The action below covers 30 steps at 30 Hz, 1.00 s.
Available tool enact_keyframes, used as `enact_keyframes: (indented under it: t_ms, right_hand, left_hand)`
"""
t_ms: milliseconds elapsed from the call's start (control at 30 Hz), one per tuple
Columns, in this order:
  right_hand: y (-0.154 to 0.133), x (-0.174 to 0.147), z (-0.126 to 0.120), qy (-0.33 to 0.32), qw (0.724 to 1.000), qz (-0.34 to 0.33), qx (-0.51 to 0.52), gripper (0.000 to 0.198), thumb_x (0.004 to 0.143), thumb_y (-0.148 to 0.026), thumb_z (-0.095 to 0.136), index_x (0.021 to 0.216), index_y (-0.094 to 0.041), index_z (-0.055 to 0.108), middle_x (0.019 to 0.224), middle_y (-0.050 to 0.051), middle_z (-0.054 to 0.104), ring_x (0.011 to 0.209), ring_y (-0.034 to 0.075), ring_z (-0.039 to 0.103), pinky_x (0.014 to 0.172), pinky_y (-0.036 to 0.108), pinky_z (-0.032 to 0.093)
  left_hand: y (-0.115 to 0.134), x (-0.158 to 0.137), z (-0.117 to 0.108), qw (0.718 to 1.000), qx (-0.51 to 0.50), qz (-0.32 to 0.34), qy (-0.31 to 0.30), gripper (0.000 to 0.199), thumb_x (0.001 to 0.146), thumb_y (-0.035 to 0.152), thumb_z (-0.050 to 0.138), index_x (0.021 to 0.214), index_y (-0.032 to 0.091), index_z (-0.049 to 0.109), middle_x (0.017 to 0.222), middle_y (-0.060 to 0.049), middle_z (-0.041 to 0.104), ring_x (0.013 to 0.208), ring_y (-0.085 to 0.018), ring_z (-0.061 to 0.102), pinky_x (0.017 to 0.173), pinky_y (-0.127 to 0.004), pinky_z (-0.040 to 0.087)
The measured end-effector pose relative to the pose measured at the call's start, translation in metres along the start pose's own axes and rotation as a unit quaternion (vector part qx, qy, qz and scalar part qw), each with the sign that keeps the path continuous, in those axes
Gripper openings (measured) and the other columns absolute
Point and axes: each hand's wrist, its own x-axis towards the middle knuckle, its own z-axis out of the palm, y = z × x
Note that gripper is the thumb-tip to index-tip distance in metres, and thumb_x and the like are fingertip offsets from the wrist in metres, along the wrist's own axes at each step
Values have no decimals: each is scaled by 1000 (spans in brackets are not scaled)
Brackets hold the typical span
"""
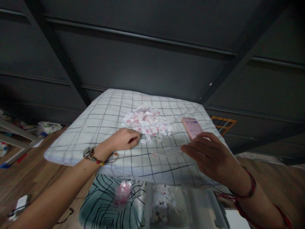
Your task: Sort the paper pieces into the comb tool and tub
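Observation:
A loose heap of small white and pink paper pieces (147, 122) lies on a white checked cloth (95, 127). At the heap's near left edge is my left hand (125, 139), its fingers curled in and resting on the cloth. Whatever those fingers may hold is hidden. My right hand (212, 159) is closed in a pinch over the right side of the cloth. From its fingertips a thin clear plastic bag (168, 151) stretches leftward, hard to make out. Just beyond the right hand a pink phone (190, 125) shows a running timer, its lower end partly covered by the fingers.
Below the near edge stands a clear plastic box (186, 203) with white paper pieces (163, 200) inside. Left of it, a teal patterned cloth (107, 200) carries a clear bag of pink pieces (123, 192). Dark panels (143, 60) rise behind the covered surface.

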Motion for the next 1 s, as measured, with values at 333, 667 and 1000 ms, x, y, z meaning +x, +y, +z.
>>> enact_keyframes:
  t_ms: [333,667,1000]
  right_hand:
    - [1,-9,-1,3,1000,12,3,28,84,6,44,94,-13,62,71,1,65,68,14,55,75,34,47]
    - [-22,-4,-14,26,999,14,21,27,86,6,43,94,-13,59,73,1,68,70,14,57,77,34,47]
    - [-33,-1,-12,24,999,34,22,29,86,6,43,91,-15,63,70,0,68,68,13,57,78,33,47]
  left_hand:
    - [0,-1,-1,1000,5,6,3,21,87,20,41,74,20,57,63,1,59,56,-11,51,56,-24,39]
    - [2,0,-2,1000,1,-6,-6,21,87,21,40,74,20,57,64,1,60,56,-11,51,57,-24,39]
    - [2,0,-3,1000,0,-6,-10,21,87,21,40,74,20,57,65,1,60,57,-11,51,57,-24,39]
